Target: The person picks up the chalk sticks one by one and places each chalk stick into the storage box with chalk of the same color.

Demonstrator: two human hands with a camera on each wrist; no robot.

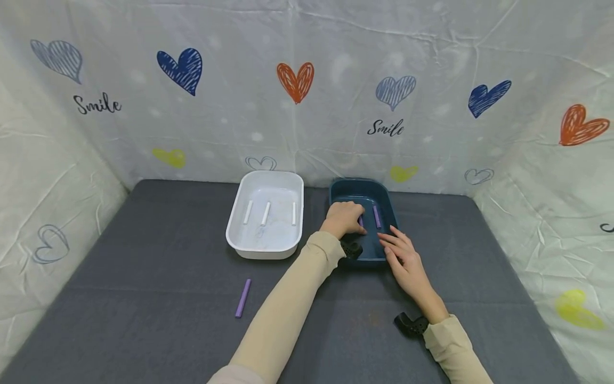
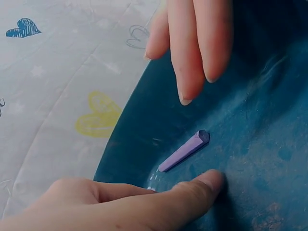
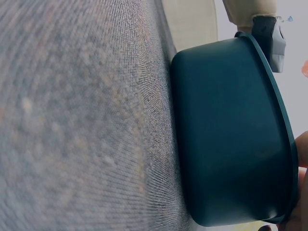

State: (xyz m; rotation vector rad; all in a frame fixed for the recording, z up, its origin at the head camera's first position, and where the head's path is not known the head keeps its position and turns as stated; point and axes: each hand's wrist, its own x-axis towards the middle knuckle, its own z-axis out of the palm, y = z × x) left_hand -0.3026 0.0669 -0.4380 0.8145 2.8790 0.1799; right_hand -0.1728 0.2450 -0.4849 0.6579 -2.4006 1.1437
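My left hand (image 1: 343,218) reaches into a dark teal basin (image 1: 352,261). Its thumb and fingers pinch a purple chalk-like stick (image 1: 361,220), mostly covered by the hand; in the left wrist view the thumb (image 2: 207,180) hides that stick. To its right, another purple stick (image 1: 377,217) lies on the basin floor, also seen as a slim angular purple stick (image 2: 184,151) in the left wrist view. My right hand (image 1: 405,266) is at the basin's near right rim, fingers extended over it. In the right wrist view its fingers (image 3: 302,149) show beside the rim.
A white basin (image 1: 266,249) with three white sticks, one a white stick (image 1: 266,214), stands left of the teal one. Another purple stick (image 1: 243,298) lies on the dark grey table (image 1: 158,298), left of my forearm. A patterned curtain (image 1: 336,106) rises behind the table.
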